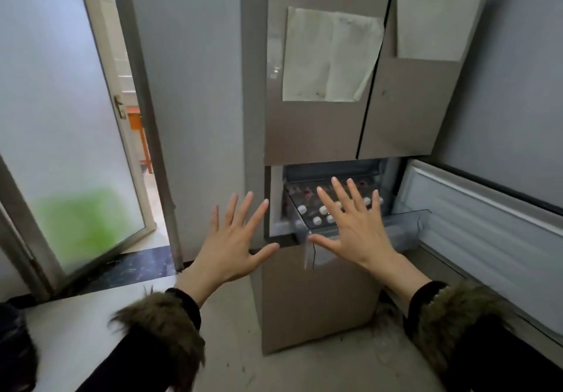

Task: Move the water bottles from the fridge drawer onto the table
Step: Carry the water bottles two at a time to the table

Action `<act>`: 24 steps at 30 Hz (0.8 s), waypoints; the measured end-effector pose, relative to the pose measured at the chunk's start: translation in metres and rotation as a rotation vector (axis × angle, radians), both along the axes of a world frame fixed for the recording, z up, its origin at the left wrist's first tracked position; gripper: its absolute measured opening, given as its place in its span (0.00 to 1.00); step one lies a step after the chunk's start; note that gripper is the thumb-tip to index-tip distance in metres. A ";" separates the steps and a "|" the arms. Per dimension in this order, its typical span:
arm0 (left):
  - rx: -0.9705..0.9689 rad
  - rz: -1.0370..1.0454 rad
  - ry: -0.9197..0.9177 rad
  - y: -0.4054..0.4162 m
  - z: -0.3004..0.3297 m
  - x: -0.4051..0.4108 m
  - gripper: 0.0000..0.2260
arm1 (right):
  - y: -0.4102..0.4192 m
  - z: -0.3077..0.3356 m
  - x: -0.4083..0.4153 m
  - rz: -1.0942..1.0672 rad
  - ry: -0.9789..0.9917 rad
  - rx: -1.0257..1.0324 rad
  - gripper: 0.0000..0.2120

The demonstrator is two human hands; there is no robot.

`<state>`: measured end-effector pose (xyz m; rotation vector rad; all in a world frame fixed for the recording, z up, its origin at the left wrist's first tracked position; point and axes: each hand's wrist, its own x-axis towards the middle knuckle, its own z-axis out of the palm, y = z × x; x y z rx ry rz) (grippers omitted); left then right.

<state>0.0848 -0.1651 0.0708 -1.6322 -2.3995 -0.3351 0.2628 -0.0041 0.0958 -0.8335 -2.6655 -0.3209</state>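
A beige fridge (320,129) stands ahead with its middle compartment open. Inside, a clear drawer (300,227) is pulled out a little and holds several water bottles (316,220) with white caps, partly hidden behind my right hand. My left hand (231,239) is held up in front of the fridge's left edge, fingers spread wide, holding nothing. My right hand (353,224) is raised in front of the drawer, fingers also spread, touching nothing that I can tell. A white table (76,330) shows at the lower left.
The open compartment door (487,233) swings out to the right with a clear shelf bin on it. Paper sheets (329,53) hang on the upper fridge doors. A frosted glass door (61,117) stands ajar at the left. A dark object (15,352) lies on the table's left edge.
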 end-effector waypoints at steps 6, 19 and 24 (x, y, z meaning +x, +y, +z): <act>-0.073 -0.127 -0.036 0.104 -0.020 -0.017 0.34 | 0.085 -0.019 0.005 -0.147 -0.053 -0.084 0.42; -0.208 -0.231 -0.319 0.281 -0.076 -0.028 0.30 | 0.265 -0.088 0.019 -0.184 -0.145 -0.345 0.35; -0.206 -0.231 -0.635 0.362 -0.101 -0.017 0.24 | 0.343 -0.111 0.023 -0.069 -0.143 -0.467 0.29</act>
